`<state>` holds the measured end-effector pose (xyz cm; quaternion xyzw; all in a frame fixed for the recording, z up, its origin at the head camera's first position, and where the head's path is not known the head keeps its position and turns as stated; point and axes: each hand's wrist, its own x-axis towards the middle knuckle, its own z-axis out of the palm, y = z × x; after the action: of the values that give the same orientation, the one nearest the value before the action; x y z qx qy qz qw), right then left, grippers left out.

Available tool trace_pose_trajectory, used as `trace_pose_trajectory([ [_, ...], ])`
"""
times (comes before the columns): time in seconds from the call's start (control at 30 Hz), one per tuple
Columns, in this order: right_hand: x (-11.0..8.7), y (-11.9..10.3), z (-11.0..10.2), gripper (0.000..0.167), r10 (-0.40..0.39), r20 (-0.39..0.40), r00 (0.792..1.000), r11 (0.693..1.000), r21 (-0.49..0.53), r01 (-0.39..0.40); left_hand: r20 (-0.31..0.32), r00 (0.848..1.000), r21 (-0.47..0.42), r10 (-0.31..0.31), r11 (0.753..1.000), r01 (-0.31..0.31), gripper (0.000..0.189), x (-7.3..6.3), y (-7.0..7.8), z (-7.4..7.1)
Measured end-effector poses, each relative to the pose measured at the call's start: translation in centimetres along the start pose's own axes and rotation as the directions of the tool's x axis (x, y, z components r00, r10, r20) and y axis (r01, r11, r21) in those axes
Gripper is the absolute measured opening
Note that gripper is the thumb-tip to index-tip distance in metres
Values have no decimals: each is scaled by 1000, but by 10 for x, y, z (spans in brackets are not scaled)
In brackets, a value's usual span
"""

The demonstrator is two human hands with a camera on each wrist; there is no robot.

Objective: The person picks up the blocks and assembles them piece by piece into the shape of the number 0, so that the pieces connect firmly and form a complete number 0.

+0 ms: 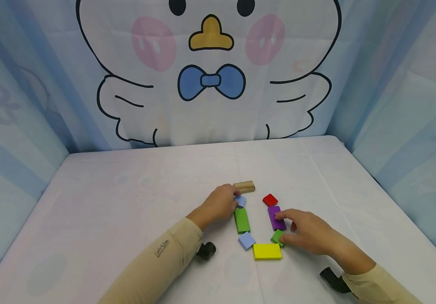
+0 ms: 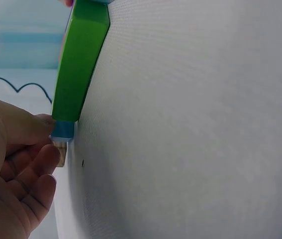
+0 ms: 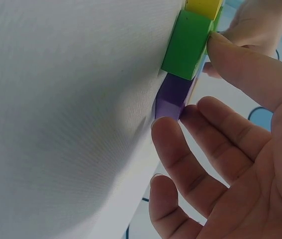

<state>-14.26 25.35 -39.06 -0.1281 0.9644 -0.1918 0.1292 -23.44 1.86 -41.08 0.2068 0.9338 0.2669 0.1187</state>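
In the head view, my left hand (image 1: pixel 221 204) is at a small light blue block (image 1: pixel 241 201), which partly hides behind its fingers. Seen from the left wrist, the thumb and fingertips of that hand (image 2: pixel 21 164) pinch this blue block (image 2: pixel 62 130), just beyond the long green block (image 2: pixel 78 64). My right hand (image 1: pixel 309 230) reaches over the other side: its thumb touches a small green block (image 1: pixel 277 237), and a fingertip rests on the purple block (image 1: pixel 274 216). The right wrist view has the thumb against the green block (image 3: pixel 186 45), the other fingers loosely bent near the purple block (image 3: pixel 173 97).
A wooden block (image 1: pixel 245 186) lies beyond the left fingers, and a red block (image 1: pixel 270 199) beyond the purple one. Nearer are a second light blue block (image 1: pixel 246 241) and a yellow block (image 1: pixel 267 252). All lie on a white-covered table (image 1: pixel 107 211) with a printed curtain (image 1: pixel 210 114) behind.
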Motion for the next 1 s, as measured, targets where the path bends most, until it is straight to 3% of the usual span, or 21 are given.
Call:
trace_pose_trajectory([
  [1.0, 1, 1, 0, 54, 8, 4, 1000, 1000, 9, -8, -1, 1000, 9, 4, 1000, -4, 25, -3, 3, 1],
])
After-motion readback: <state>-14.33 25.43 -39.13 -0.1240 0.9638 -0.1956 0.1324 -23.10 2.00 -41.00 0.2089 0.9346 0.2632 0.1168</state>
